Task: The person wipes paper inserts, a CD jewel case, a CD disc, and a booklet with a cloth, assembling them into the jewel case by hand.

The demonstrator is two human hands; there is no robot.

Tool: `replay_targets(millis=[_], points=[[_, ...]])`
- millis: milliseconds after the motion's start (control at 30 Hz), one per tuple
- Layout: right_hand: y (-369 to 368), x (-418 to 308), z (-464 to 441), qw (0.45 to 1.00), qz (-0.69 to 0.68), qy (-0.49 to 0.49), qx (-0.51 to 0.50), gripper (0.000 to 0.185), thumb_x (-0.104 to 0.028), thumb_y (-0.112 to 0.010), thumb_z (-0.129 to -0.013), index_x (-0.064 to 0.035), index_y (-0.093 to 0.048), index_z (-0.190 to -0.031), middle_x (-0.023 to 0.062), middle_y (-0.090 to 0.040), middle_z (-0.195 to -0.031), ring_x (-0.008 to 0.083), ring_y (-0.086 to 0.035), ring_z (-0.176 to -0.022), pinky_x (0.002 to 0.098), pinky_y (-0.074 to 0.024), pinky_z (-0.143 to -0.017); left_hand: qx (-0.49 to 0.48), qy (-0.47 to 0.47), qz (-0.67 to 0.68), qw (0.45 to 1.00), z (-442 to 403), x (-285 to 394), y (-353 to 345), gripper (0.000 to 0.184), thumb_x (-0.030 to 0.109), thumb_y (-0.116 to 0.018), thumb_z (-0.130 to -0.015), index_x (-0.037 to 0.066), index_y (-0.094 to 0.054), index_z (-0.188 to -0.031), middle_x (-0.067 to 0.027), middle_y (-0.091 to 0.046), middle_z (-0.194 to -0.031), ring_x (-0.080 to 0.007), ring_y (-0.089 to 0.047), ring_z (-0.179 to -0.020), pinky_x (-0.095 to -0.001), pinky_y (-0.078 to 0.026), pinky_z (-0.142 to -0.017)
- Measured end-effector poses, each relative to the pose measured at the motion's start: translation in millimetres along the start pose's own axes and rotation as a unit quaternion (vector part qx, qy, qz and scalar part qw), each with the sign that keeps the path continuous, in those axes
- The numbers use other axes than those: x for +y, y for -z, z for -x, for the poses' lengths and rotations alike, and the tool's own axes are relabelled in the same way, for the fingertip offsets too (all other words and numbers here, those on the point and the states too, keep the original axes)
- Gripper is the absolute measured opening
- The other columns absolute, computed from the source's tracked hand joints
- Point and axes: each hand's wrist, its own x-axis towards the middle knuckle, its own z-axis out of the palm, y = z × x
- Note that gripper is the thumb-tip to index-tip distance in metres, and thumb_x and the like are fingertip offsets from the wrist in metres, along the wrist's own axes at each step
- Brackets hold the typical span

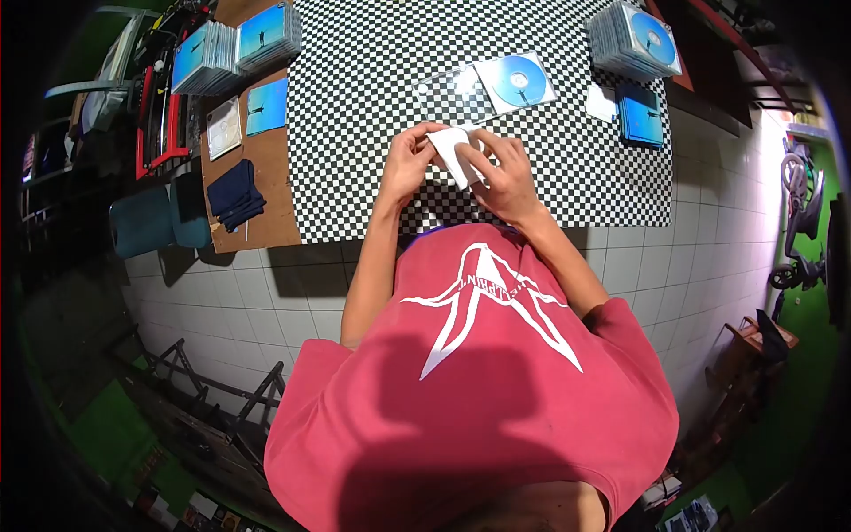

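A folded white sheet (456, 152) is held between both hands above the checkered cloth (355, 115). My left hand (410, 163) pinches its upper left edge. The fingers of my right hand (505, 174) are closed on its right side. Just beyond the hands lies an open clear CD case (450, 94), with a blue disc (518, 80) in its right half. What print the sheet bears, if any, cannot be made out.
Stacked CD cases stand at the back left (206, 60) and back right (634, 43). Blue booklets (640, 115) lie below the right stack. On the brown board at left are a blue booklet (267, 107), a clear tray (224, 129) and dark folded cloth (236, 195).
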Motion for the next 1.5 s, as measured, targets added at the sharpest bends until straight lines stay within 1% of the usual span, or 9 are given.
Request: replay_targets(millis=[200,333,433,467,533,600,967,1133,1500], points=[[12.0,10.7,-9.7,0.992,-0.077,-0.046,-0.087,0.069,-0.003,-0.076,-0.062,-0.0163,-0.065,-0.129,0.0017,-0.067,-0.125,0.0263,-0.056,-0.099,0.0398,-0.0428,-0.093,-0.12,0.013,-0.128,0.984,0.6,-2.7,16.6,0.027,-0.002,-0.059,-0.095,-0.004,-0.067,-0.121,-0.0067,-0.071,-0.094,-0.0126,-0.065,-0.084,-0.0253,-0.053,-0.077],[3.6,21.0,-1.7,0.991,-0.092,-0.082,-0.057,0.039,-0.004,-0.072,-0.076,-0.0084,-0.074,-0.115,0.0065,-0.071,-0.115,0.0271,-0.059,-0.101,0.0387,-0.0468,-0.091,-0.128,0.048,-0.142,0.98,3.1,3.8,18.0,0.022,0.0,-0.068,-0.09,-0.001,-0.066,-0.112,-0.004,-0.069,-0.096,-0.0129,-0.064,-0.086,-0.028,-0.053,-0.077],[-2.8,18.1,-1.4,0.983,-0.149,-0.104,-0.021,0.022,-0.009,-0.07,-0.088,-0.0046,-0.076,-0.109,0.008,-0.071,-0.105,0.0255,-0.06,-0.098,0.0374,-0.0485,-0.087,-0.073,-0.279,-0.314,0.905,0.9,4.2,7.0,0.025,0.008,-0.081,-0.082,0.003,-0.068,-0.104,0.0025,-0.066,-0.084,-0.0076,-0.06,-0.076,-0.0244,-0.048,-0.068],[-3.2,17.6,-1.2,0.974,-0.189,-0.122,-0.005,0.02,-0.012,-0.07,-0.092,-0.0036,-0.076,-0.108,0.0087,-0.071,-0.097,0.0235,-0.061,-0.093,0.036,-0.0483,-0.085,-0.073,-0.28,-0.313,0.905,1.0,4.2,5.5,0.025,0.008,-0.081,-0.082,0.003,-0.068,-0.104,0.0025,-0.066,-0.084,-0.0076,-0.06,-0.076,-0.0244,-0.048,-0.068],[-0.9,18.0,0.8,0.937,-0.269,-0.22,-0.043,0.019,-0.014,-0.069,-0.095,-0.0022,-0.076,-0.108,0.0078,-0.071,-0.093,0.019,-0.062,-0.086,0.0331,-0.0494,-0.078,-0.087,-0.052,-0.207,0.973,3.0,6.0,2.9,0.024,0.011,-0.083,-0.082,0.004,-0.069,-0.1,0.0035,-0.066,-0.081,-0.0055,-0.058,-0.072,-0.0239,-0.046,-0.065],[-7.7,14.3,1.0,0.845,-0.429,-0.321,-0.007,0.022,-0.019,-0.068,-0.099,0.0009,-0.075,-0.107,0.0032,-0.071,-0.083,0.0075,-0.061,-0.071,0.0254,-0.0487,-0.063,-0.1,-0.034,-0.195,0.975,1.0,4.7,1.6,0.019,0.012,-0.082,-0.084,0.003,-0.069,-0.095,0.0027,-0.068,-0.082,-0.0049,-0.058,-0.072,-0.0237,-0.046,-0.064],[-3.4,12.7,-4.6,0.889,-0.304,-0.342,0.027,0.015,-0.014,-0.074,-0.091,-0.002,-0.074,-0.099,0.0051,-0.073,-0.087,0.0112,-0.066,-0.075,0.0277,-0.0536,-0.065,-0.142,0.026,-0.053,0.988,-3.1,-14.2,-5.5,0.024,0.011,-0.08,-0.086,0.0,-0.069,-0.104,-0.0043,-0.072,-0.082,-0.0079,-0.065,-0.067,-0.0243,-0.049,-0.056],[-9.1,10.7,0.6,0.996,-0.082,0.017,0.031,0.028,0.001,-0.079,-0.071,-0.0047,-0.069,-0.096,0.0078,-0.073,-0.103,0.0259,-0.072,-0.096,0.0389,-0.0585,-0.08,-0.019,0.116,-0.026,0.993,-11.5,-22.0,-10.6,0.026,-0.004,-0.05,-0.096,-0.002,-0.068,-0.115,-0.012,-0.073,-0.09,-0.0114,-0.068,-0.068,-0.0267,-0.054,-0.055],[-13.4,0.1,5.4,0.991,0.115,0.056,-0.043,0.029,-0.018,-0.078,-0.081,-0.0068,-0.064,-0.104,0.0146,-0.061,-0.137,0.0338,-0.062,-0.121,0.0437,-0.0481,-0.1,-0.034,0.111,0.222,0.968,10.1,-2.0,-5.0,0.043,0.018,-0.067,-0.099,-0.006,-0.054,-0.132,-0.0079,-0.071,-0.095,-0.0123,-0.069,-0.077,-0.0245,-0.059,-0.074]])
